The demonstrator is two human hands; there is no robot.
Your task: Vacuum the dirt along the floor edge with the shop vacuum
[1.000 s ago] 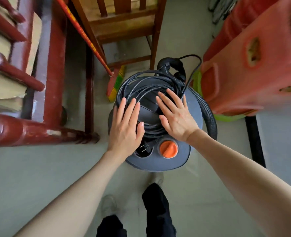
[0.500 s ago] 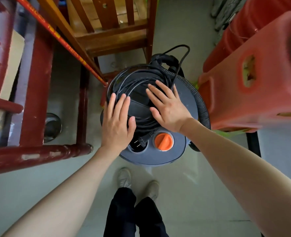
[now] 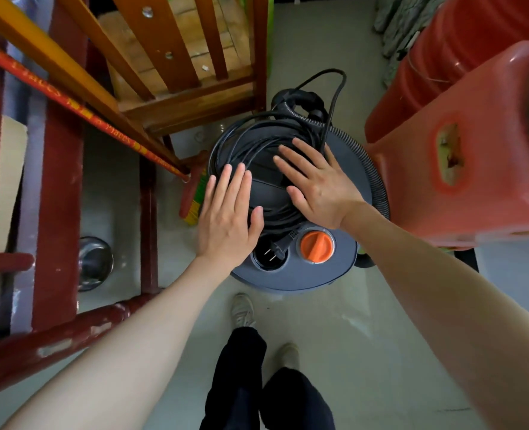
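On the floor (image 3: 334, 330) between a wooden chair (image 3: 176, 72) and red plastic barriers (image 3: 474, 169) stands the shop vacuum (image 3: 300, 274), grey w/ an orange knob (image 3: 316, 246) on its lid. Black power cord (image 3: 241, 141) is coiled on top; its plug (image 3: 280, 243) lies over a round opening beside the knob. Ribbed hose (image 3: 371, 169) curves round the vac's right side. Left hand (image 3: 227, 218) & right hand (image 3: 314, 184) both lie flat on the coil, fingers straight, spread a bit, gripping nothing. Red-painted wooden frame (image 3: 58, 193) at left, w/ a metal bowl (image 3: 95, 262) beneath it. Person's shoes & dark trousers show below.
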